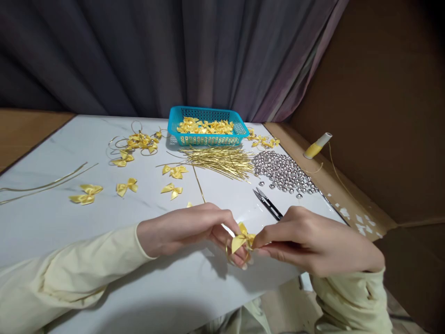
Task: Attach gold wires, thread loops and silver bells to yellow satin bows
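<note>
A yellow ribbon bow (pixel 242 238) with a loop of gold wire is between my two hands, above the near part of the table. My left hand (pixel 212 227) is closed on the bow from the left, its fingers beneath. Thumb and forefinger of my right hand (pixel 306 239) pinch the bow's right side; what lies between those fingertips is hidden. Just beyond my right hand lie black thread snips (pixel 267 204), their blades pointing away. Several loose yellow bows (pixel 127 186) lie on the table ahead and to the left.
A blue plastic basket (pixel 208 139) of yellow bows stands at the back. Before it lie gold wire strips (pixel 219 162); silver bell-like beads (pixel 281 171) are heaped to the right. Wired bows (pixel 141 141) sit left of the basket. A yellow thread spool (pixel 317 145) stands at the right edge.
</note>
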Available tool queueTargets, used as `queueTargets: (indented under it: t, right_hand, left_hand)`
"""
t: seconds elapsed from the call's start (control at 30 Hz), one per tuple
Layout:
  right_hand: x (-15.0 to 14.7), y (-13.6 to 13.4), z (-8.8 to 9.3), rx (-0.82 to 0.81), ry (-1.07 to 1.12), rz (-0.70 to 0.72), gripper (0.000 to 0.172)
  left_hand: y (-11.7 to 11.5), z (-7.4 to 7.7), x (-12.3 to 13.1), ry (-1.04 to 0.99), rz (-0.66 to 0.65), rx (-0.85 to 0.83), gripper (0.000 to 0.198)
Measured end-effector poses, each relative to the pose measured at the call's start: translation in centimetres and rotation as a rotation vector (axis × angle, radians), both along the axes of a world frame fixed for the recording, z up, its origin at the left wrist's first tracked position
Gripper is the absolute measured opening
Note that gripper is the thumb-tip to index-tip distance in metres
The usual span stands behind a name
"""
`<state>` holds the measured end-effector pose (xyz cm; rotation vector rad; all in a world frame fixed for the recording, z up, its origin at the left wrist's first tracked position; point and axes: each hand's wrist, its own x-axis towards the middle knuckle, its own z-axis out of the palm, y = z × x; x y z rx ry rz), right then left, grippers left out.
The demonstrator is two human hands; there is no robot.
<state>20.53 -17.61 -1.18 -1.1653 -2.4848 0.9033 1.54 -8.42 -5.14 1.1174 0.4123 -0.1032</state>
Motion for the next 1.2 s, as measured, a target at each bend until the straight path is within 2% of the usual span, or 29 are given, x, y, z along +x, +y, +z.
queueTargets:
  t: [0.17, 0.33, 0.4, 0.53, 0.73, 1.03, 1.2]
  right_hand:
    - [-0.3, 0.1, 0.2, -0.037, 0.007, 0.033, 0.02]
    - [-0.7, 0.3, 0.5, -0.026, 0.026, 0.06, 0.019]
    - [-0.9, 0.4, 0.5, -0.025, 0.004, 0.07, 0.02]
    - [-1.0, 0.7, 0.5, -0.012, -0.04, 0.066, 0.019]
    - [-0.8, 0.6, 0.6, 0.009, -0.03, 0.078, 0.018]
    - [-1.0, 1.0, 0.4, -0.004, 0.002, 0.091, 0.018]
    - [-1.4, 1.2, 0.5, -0.003, -0.001, 0.123, 0.016]
  left_hand:
    - [-0.2, -0.2, -0.1, 0.065, 0.036, 0.001, 0.034]
    - [-0.6, -0.8, -0.1, 0.094, 0.04, -0.037, 0.047]
    - [-0.7, -1.1, 0.0, 0.112, 0.007, -0.109, 0.054]
    - [-0.7, -1.4, 0.2, 0.161, -0.151, -0.257, 0.065]
    - [-0.7, -1.0, 0.1, 0.125, -0.25, -0.256, 0.048]
    - [-1.2, -1.1, 0.2, 0.13, -0.213, -0.228, 0.034]
    - [-1.2, -1.2, 0.3, 0.122, -0.248, -0.204, 0.027]
